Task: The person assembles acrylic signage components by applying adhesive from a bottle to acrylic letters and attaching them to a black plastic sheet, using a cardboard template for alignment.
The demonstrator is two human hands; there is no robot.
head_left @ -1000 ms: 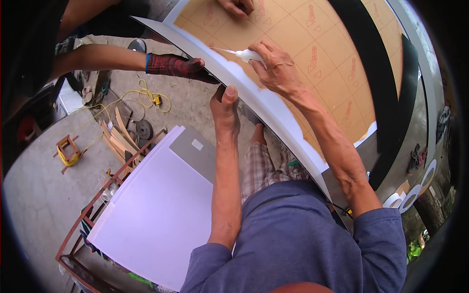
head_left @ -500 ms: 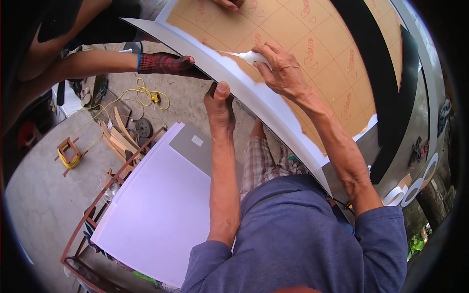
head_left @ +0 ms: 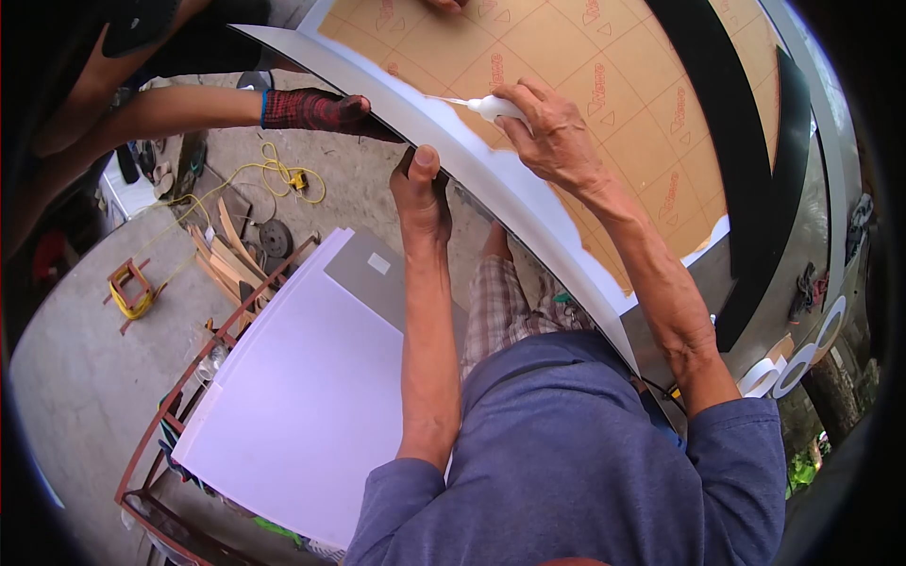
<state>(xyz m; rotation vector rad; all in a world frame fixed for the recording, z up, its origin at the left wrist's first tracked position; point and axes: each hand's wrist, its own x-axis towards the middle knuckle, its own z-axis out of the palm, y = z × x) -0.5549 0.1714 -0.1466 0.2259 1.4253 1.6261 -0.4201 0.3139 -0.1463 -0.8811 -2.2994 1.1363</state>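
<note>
My left hand (head_left: 421,198) grips the lower edge of a long, curved white strip (head_left: 377,96), thumb on top and fingers hidden beneath. This strip stands along the edge of a white panel covered in brown printed protective paper (head_left: 642,141), peeled back at the rim. In my right hand (head_left: 557,141) is a small white squeeze bottle (head_left: 489,107), tilted so its thin nozzle points left at the seam between panel and strip. Farther left, another person's hand in a red-and-black glove (head_left: 311,110) holds the same strip.
Another person's fingers (head_left: 447,4) rest on the panel's far side. Black curved pieces (head_left: 746,123) lie across its right part. White tape rolls (head_left: 795,371) sit at right. White sheets (head_left: 293,387) on a rusty metal frame (head_left: 142,453) stand lower left, near a yellow cord (head_left: 203,203).
The view has shifted slightly. Both my hands keep their holds, and the bottle's nozzle stays at the seam, with only a slight movement along it.
</note>
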